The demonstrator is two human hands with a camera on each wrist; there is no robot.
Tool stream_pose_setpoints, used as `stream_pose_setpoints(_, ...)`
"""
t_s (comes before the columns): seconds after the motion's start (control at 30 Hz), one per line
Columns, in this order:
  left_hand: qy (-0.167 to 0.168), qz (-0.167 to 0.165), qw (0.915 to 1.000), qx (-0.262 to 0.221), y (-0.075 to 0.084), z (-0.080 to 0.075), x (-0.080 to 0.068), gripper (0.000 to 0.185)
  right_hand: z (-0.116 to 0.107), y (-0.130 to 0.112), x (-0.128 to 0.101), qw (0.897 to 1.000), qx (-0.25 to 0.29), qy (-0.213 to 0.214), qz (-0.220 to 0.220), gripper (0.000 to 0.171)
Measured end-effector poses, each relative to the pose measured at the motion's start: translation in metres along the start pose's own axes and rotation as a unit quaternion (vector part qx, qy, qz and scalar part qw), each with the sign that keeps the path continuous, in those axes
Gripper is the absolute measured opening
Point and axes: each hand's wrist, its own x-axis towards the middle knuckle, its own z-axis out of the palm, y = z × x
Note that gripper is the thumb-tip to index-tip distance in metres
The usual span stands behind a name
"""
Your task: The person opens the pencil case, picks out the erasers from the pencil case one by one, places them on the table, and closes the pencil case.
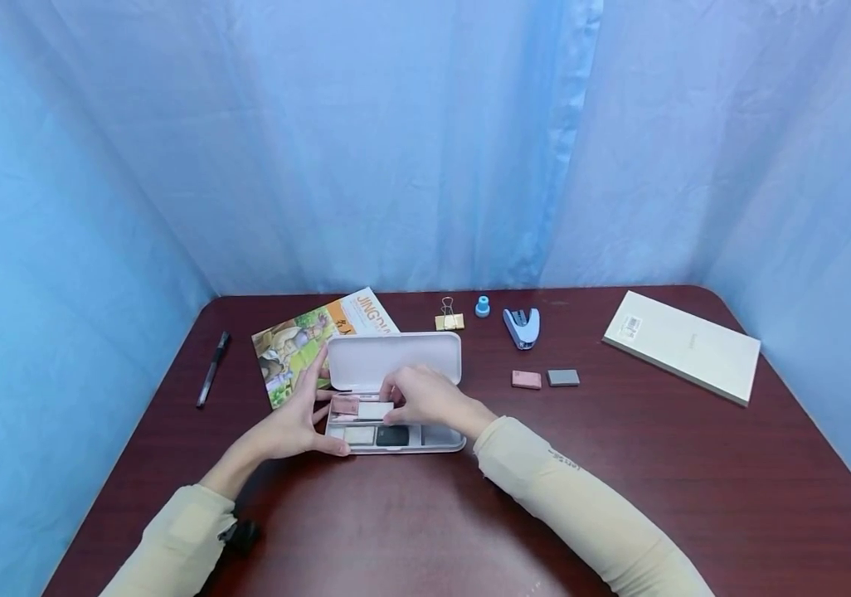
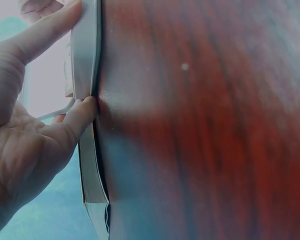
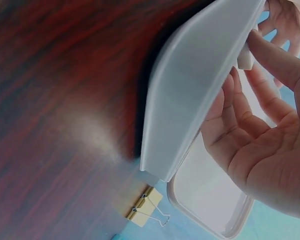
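Probable step: positioning a white block (image 1: 375, 411) in the rear row of the case (image 1: 440, 436). The right hand (image 1: 429, 398) appears to pinch the block; the left hand (image 1: 297, 423) grips the case's left end. The next move calls for a clean release. The case, pale and shallow, lies on the table (image 1: 620, 473), lid (image 1: 396, 352) raised.

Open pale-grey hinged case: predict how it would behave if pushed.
The case would probably slide rather than roll, lying flat. Its opened lid might swing, being hinged. The black rectangular block inside, with bare space beside it, could slip sideways.
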Motion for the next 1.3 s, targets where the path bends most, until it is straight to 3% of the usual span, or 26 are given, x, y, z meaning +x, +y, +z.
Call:
stream_pose_setpoints(0.27,-0.001,0.003,1.0,-0.002,0.001,0.001,0.002,0.145,0.001,0.003,0.0,0.999,0.042,-0.014,-0.022,0.015)
stream_pose_setpoints(0.77,-0.001,0.006,0.9999,-0.01,-0.003,0.003,0.001,0.146,-0.006,0.008,-0.008,0.996,0.07,-0.035,-0.043,0.007)
stream_pose_setpoints(1.03,0.0,0.011,0.9999,-0.014,-0.002,0.003,-0.002,0.145,-0.03,0.024,-0.032,0.987,0.136,-0.042,-0.069,0.011)
stream_pose_setpoints(1.3,-0.002,0.009,0.9999,-0.009,0.001,0.001,-0.001,0.147,-0.05,0.044,-0.056,0.973,0.224,-0.056,-0.023,0.016)
